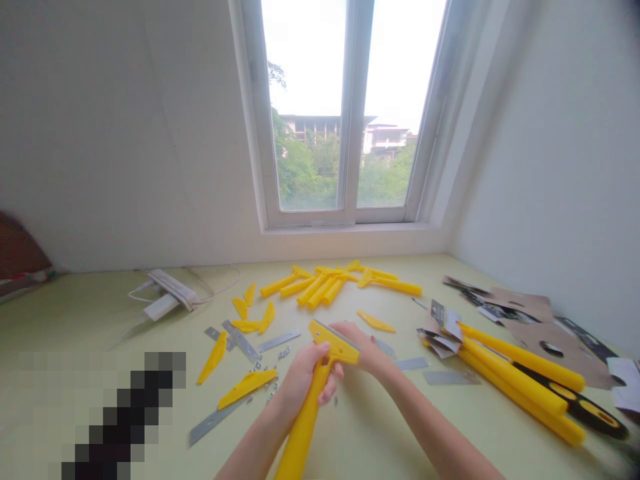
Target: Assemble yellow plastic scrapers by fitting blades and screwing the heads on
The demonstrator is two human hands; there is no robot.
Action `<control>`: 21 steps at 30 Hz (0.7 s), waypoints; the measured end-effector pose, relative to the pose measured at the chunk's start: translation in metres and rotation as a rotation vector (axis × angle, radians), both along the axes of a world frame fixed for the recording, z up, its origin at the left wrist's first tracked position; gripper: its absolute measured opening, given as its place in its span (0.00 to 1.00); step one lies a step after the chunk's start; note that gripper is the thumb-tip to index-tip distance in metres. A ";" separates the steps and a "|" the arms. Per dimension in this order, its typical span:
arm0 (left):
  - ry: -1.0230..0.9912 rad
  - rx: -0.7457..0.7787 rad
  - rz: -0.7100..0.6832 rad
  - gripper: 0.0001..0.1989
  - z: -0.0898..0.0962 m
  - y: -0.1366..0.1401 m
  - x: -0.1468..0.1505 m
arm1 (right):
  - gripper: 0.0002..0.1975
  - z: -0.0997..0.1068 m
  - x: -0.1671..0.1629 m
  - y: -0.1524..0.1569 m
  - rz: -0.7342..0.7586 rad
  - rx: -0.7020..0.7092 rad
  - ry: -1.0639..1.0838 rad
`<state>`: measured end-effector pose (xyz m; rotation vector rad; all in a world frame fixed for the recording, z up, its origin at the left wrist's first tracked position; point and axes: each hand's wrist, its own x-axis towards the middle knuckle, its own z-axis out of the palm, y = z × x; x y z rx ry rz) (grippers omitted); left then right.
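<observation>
My left hand point(300, 375) is closed around the neck of a yellow scraper point(313, 393). The scraper's wide head points up and away, with a metal edge along its top, and the handle runs down to the bottom of the view. My right hand point(354, 340) is just behind the scraper head. Its fingers are mostly hidden there, so I cannot make out whether it holds anything. Small screws point(273, 377) lie scattered left of my left hand. Near them are a long yellow blade cover point(247, 388) and flat metal blades point(241, 341). More blades point(411, 364) lie right of my right hand.
Several yellow scraper handles point(320, 288) are heaped near the window wall. At right are scrapers with long yellow handles point(520, 380), scissors point(575, 403) and cardboard packaging point(555, 347). A white power strip point(173, 288) with cables sits back left. A blurred-out dark patch covers the lower left.
</observation>
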<state>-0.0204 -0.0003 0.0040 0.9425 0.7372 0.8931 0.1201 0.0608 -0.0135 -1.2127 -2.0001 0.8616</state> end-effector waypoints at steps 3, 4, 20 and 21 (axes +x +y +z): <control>-0.015 0.028 0.107 0.13 -0.003 0.000 0.002 | 0.06 0.014 0.026 0.002 -0.115 0.018 0.046; -0.007 0.035 0.121 0.12 -0.004 -0.001 0.003 | 0.07 0.019 0.032 -0.001 -0.141 0.017 0.072; 0.127 0.056 0.187 0.12 -0.009 0.002 0.002 | 0.05 0.023 0.014 -0.033 0.031 -0.033 0.284; 0.122 0.056 0.180 0.12 -0.010 0.003 0.001 | 0.06 0.022 0.013 -0.033 0.026 -0.033 0.278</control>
